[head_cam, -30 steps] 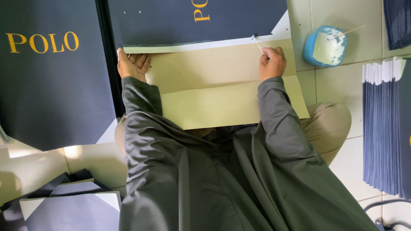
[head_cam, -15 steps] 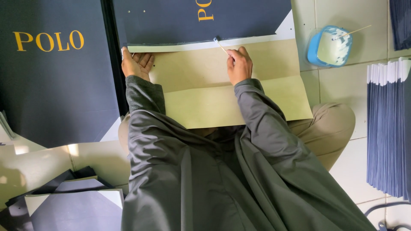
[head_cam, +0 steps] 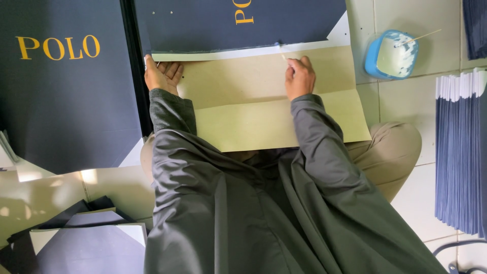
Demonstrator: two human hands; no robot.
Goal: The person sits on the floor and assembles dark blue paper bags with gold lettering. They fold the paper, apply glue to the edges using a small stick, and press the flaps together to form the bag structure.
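A tan paper sheet with one fold across it lies on the tiled floor in front of my lap. Its far edge meets a pale strip along a navy sheet with gold letters. My left hand rests flat, fingers apart, on the tan sheet's far left corner. My right hand pinches a thin white stick, whose tip touches the sheet's far edge near the middle.
A blue bowl of white paste with a stick in it stands on the tiles at the far right. A stack of navy sheets lies at the right edge. More navy sheets cover the floor at left, with folded ones nearer me.
My right hand slid left along the tan sheet's far edge with the stick, then came back a little to the right. My left hand stayed on the corner.
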